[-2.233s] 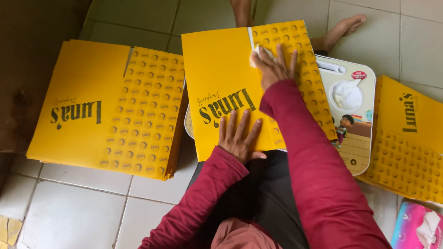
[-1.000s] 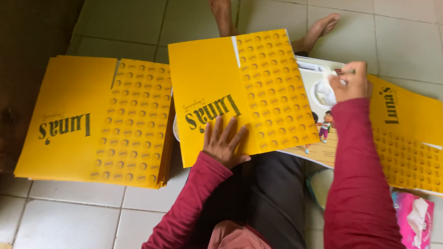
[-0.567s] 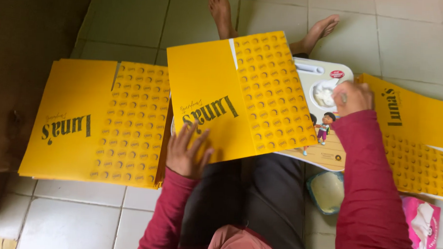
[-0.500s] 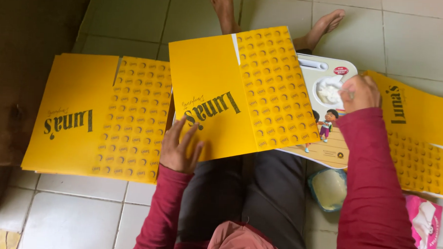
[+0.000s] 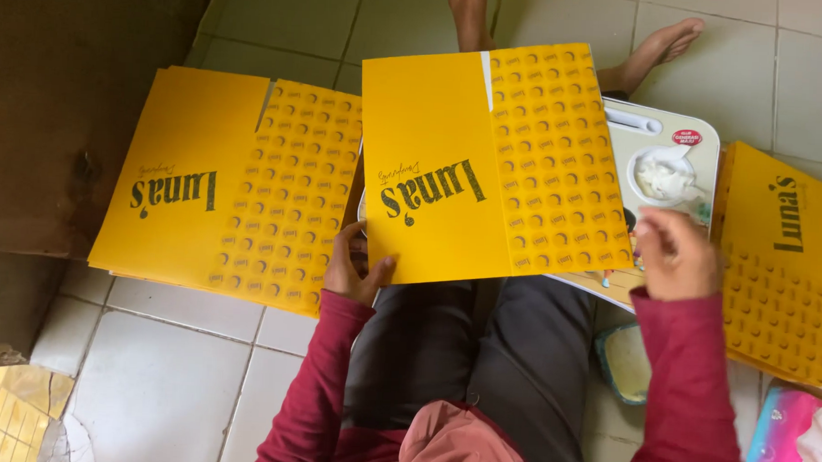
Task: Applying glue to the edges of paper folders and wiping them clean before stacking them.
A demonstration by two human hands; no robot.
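A flat yellow cardboard sheet [image 5: 468, 160], with dark lettering and a dotted band, lies across my lap and the floor. My left hand [image 5: 355, 270] grips its lower left corner, thumb on top. My right hand [image 5: 674, 254] hovers by the sheet's lower right edge with fingers curled in, and I see nothing in it. It is over a white tray [image 5: 696, 163] that carries a small bowl of white paste [image 5: 663, 176].
A stack of the same yellow sheets [image 5: 230, 188] lies on the tiles to the left, another stack [image 5: 783, 262] to the right. A small teal bowl [image 5: 625, 361] and a pink tissue packet [image 5: 795, 445] sit by my right leg. Brown board [image 5: 79, 92] far left.
My left hand slid from the sheet's middle to its lower left corner and took hold. My right hand left the sheet, reached the paste bowl, then drew back toward me.
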